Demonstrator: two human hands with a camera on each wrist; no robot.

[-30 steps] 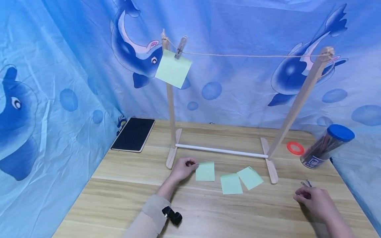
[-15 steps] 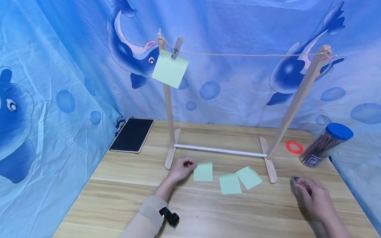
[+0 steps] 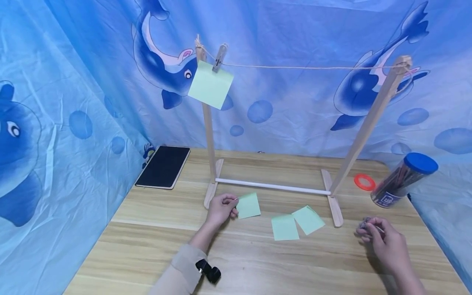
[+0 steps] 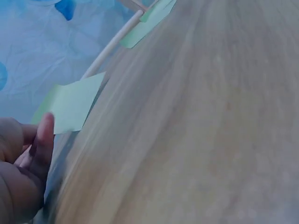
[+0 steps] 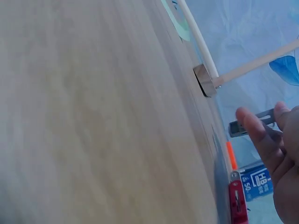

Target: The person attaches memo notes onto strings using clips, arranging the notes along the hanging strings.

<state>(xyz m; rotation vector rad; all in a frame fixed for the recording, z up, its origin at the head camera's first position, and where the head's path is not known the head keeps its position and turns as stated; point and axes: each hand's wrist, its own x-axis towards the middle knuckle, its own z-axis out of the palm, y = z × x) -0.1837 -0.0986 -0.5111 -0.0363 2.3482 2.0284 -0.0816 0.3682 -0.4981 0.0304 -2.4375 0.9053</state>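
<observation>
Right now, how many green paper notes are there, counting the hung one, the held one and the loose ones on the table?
Hung on the string by a clothespin: 1
Pinched in the left hand: 1
Loose on the table: 2
Total: 4 green notes

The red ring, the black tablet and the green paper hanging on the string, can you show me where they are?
red ring [image 3: 364,182], head view, on its band.
black tablet [image 3: 164,166], head view, middle of its screen.
hanging green paper [image 3: 210,85], head view, middle of the sheet.
</observation>
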